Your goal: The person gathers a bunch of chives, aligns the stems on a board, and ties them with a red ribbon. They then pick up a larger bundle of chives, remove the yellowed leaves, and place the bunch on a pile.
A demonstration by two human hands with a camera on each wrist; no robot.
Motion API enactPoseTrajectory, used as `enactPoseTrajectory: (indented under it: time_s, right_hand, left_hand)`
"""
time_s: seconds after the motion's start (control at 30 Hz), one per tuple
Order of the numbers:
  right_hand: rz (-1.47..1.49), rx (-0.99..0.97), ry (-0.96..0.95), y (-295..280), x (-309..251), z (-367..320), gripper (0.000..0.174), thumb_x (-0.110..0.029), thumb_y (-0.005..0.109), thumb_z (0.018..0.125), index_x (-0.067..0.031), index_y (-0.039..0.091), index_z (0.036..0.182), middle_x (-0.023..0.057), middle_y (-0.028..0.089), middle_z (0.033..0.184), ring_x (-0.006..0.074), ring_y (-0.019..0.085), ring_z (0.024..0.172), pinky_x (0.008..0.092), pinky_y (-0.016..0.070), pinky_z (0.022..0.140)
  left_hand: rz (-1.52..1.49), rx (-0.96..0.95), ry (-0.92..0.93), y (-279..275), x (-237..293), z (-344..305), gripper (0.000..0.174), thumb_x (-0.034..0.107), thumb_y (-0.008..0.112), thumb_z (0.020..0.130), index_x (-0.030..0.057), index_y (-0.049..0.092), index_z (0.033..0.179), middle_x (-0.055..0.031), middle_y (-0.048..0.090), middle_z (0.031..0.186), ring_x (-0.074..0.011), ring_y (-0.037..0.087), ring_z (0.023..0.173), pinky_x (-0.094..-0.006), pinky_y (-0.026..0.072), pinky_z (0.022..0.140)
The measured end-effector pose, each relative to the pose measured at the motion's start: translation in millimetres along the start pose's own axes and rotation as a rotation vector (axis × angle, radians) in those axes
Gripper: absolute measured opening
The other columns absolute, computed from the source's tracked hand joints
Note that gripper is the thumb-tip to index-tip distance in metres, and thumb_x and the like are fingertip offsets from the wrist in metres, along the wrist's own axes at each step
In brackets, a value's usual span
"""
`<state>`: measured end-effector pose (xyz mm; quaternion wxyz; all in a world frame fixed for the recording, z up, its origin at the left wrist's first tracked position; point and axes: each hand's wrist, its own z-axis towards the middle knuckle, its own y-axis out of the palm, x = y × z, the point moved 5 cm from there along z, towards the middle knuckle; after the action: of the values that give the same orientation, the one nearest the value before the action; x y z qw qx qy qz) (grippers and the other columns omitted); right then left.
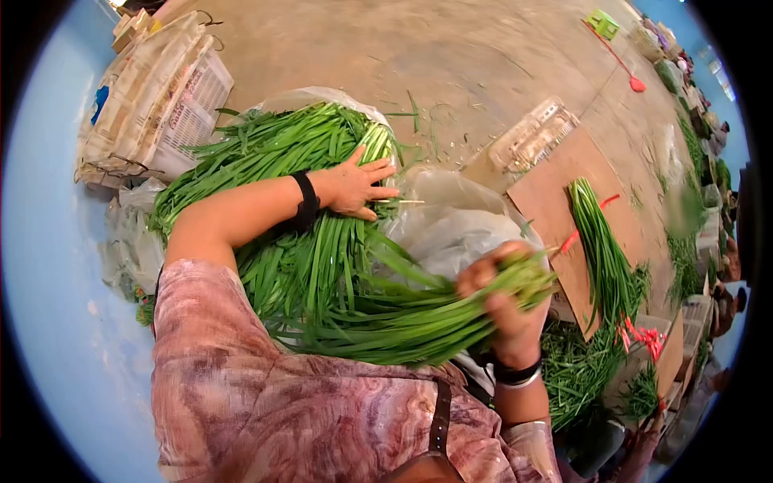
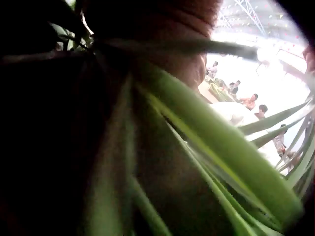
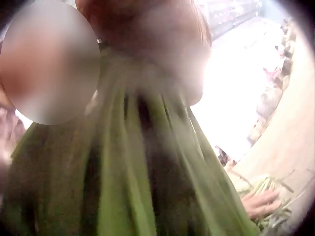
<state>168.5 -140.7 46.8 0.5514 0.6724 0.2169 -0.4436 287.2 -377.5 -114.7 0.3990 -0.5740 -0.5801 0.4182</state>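
Observation:
A big heap of garlic chives (image 1: 266, 153) fills the middle of the head view, pale stem ends toward the right. My left hand (image 1: 358, 185) rests on top of it, fingers spread over the stems. In my right hand (image 1: 509, 310) is a thick bunch of chives (image 1: 403, 322), gripped near its pale ends, with the leaves trailing left across my front. Blades of chives (image 2: 211, 142) cross close before the left wrist camera. The right wrist view shows the gripped leaves (image 3: 128, 167) fanning downward from the hand, somewhat blurred.
Clear plastic sheeting (image 1: 443, 217) lies between the heap and a cardboard sheet (image 1: 555, 193). On the cardboard is a tied bunch of chives (image 1: 600, 249) with red ties. Stacked crates (image 1: 161, 105) stand at the left, a white tray (image 1: 531, 137) behind, and loose greens (image 1: 576, 370) at the right.

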Motion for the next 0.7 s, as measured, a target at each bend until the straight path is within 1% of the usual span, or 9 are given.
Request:
enactPoseTrajectory:
  time_s: [0.07, 0.17, 0.2, 0.33, 0.37, 0.53, 0.57, 0.63, 0.7]
  right_hand:
    - [-0.001, 0.044, -0.131, -31.3, -28.3, -10.2, 0.053, -0.019, 0.076, 0.076, -0.0068, 0.045, 0.117, 0.0022, 0.05, 0.082, 0.0172, 0.053, 0.072, 0.0356, 0.0481, 0.072]
    - [0.001, 0.144, -0.277, -55.9, -94.3, -33.2, 0.046, -0.02, 0.066, 0.084, -0.005, 0.044, 0.121, 0.0022, 0.051, 0.095, 0.0156, 0.053, 0.086, 0.0335, 0.0453, 0.083]
    - [-0.031, 0.178, -0.345, -61.8, -119.6, -42.0, 0.044, -0.019, 0.064, 0.085, -0.0045, 0.043, 0.121, 0.0026, 0.051, 0.096, 0.0159, 0.053, 0.087, 0.0336, 0.046, 0.083]
    - [-0.291, 0.4, -0.626, -77.2, -220.3, -99.8, 0.041, -0.017, 0.059, 0.089, 0.0005, 0.043, 0.123, 0.0072, 0.054, 0.106, 0.0191, 0.057, 0.098, 0.0323, 0.0495, 0.087]
    - [-0.327, 0.475, -0.641, -83.3, -244.9, -116.5, 0.041, -0.018, 0.06, 0.089, 0.0029, 0.047, 0.122, 0.0106, 0.059, 0.106, 0.0204, 0.06, 0.097, 0.0322, 0.0504, 0.087]
    - [-0.799, 0.66, -0.793, -55.1, -342.2, -196.6, 0.05, -0.023, 0.068, 0.083, 0.0054, 0.051, 0.12, 0.0136, 0.063, 0.103, 0.023, 0.063, 0.093, 0.0335, 0.0531, 0.085]
    - [-0.843, 0.581, -0.894, -52.4, -358.2, -214.1, 0.051, -0.026, 0.067, 0.083, 0.0063, 0.05, 0.12, 0.0137, 0.063, 0.103, 0.0235, 0.064, 0.091, 0.0345, 0.0536, 0.085]
    - [-0.812, 0.657, -1.058, -27.7, -367.3, -233.0, 0.039, -0.031, 0.071, 0.079, 0.0022, 0.064, 0.1, 0.0129, 0.066, 0.087, 0.0179, 0.065, 0.075, 0.0282, 0.0531, 0.067]
    - [-1.297, 0.742, -0.745, -86.5, -387.4, -225.6, 0.036, -0.034, 0.072, 0.08, -0.0015, 0.065, 0.095, 0.007, 0.065, 0.081, 0.0146, 0.06, 0.068, 0.0279, 0.0511, 0.062]
  left_hand:
    - [0.02, 0.006, 0.005, -2.0, 1.1, -0.4, 0.066, 0.058, 0.046, 0.089, 0.0236, 0.033, 0.144, -0.0151, 0.019, 0.153, -0.0296, 0.014, 0.142, -0.0639, 0.0089, 0.107]
    - [0.079, 0.088, 0.054, -6.2, 7.6, -1.7, 0.066, 0.057, 0.047, 0.088, 0.0213, 0.036, 0.142, -0.0173, 0.027, 0.148, -0.0312, 0.025, 0.138, -0.0629, 0.0125, 0.108]
    - [0.092, 0.168, 0.091, -2.2, 5.5, -0.4, 0.067, 0.058, 0.049, 0.085, 0.0203, 0.039, 0.14, -0.0159, 0.031, 0.147, -0.0299, 0.027, 0.138, -0.0644, 0.0139, 0.107]
    - [0.107, 0.149, 0.068, -19.3, 15.9, -5.6, 0.069, 0.058, 0.052, 0.084, 0.0207, 0.039, 0.14, -0.0164, 0.032, 0.146, -0.0305, 0.029, 0.136, -0.0639, 0.016, 0.106]
    - [0.061, 0.097, 0.058, -26.2, 19.9, -7.2, 0.069, 0.056, 0.052, 0.084, 0.0201, 0.037, 0.142, -0.0187, 0.031, 0.146, -0.0326, 0.024, 0.139, -0.0627, 0.0115, 0.108]
    - [0.056, 0.13, 0.005, -43.5, 30.3, -8.9, 0.063, 0.047, 0.059, 0.082, 0.0202, 0.043, 0.137, -0.0179, 0.034, 0.144, -0.0339, 0.027, 0.136, -0.0629, 0.0157, 0.107]
    - [0.03, 0.147, -0.007, -49.8, 31.9, -8.6, 0.056, 0.041, 0.061, 0.082, 0.0193, 0.048, 0.132, -0.0175, 0.034, 0.144, -0.0339, 0.028, 0.136, -0.0626, 0.0167, 0.107]
    - [0.019, 0.242, -0.052, -59.6, 31.2, -5.6, 0.054, 0.036, 0.065, 0.079, 0.0162, 0.053, 0.128, -0.0173, 0.036, 0.143, -0.0325, 0.032, 0.134, -0.0621, 0.019, 0.106]
    - [0.029, 0.268, -0.11, -78.0, 38.6, 2.6, 0.054, 0.032, 0.069, 0.075, 0.0148, 0.054, 0.124, -0.017, 0.039, 0.141, -0.0319, 0.036, 0.132, -0.0586, 0.0243, 0.105]
